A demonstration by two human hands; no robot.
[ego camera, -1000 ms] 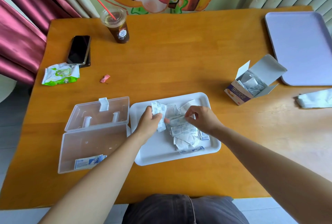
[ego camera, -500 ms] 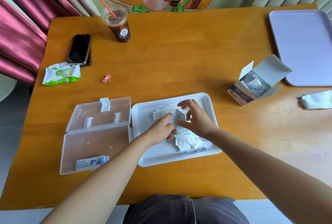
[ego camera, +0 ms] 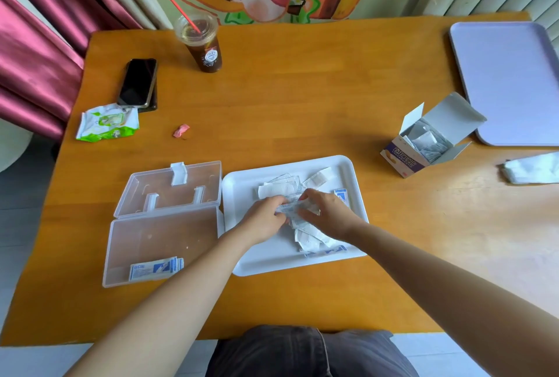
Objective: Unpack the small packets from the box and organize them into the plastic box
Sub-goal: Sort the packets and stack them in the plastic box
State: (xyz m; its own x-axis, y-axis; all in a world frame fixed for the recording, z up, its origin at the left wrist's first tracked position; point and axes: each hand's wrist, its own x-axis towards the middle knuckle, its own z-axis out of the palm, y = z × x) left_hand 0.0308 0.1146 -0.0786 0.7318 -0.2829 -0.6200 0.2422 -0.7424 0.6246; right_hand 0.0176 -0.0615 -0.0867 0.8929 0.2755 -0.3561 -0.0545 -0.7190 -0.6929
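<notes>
Several small white packets (ego camera: 282, 186) lie heaped on a white tray (ego camera: 242, 189) in front of me. My left hand (ego camera: 263, 221) and my right hand (ego camera: 328, 213) meet over the heap, fingers curled round packets between them. To the left lies the clear plastic box (ego camera: 157, 243), lid open, with a few blue-and-white packets (ego camera: 155, 268) at its near edge. The opened cardboard box (ego camera: 423, 141) with more packets inside stands on the table to the right.
A lilac tray (ego camera: 508, 80) sits at the far right, with a crumpled white wrapper (ego camera: 532, 168) below it. At the back left are an iced drink cup (ego camera: 202, 44), a phone (ego camera: 137, 82), a green wipes pack (ego camera: 107, 122) and a pink scrap (ego camera: 181, 130).
My left hand has put down the packets it held up and come to the middle of the heap. My right hand has shifted slightly, and both now gather packets together.
</notes>
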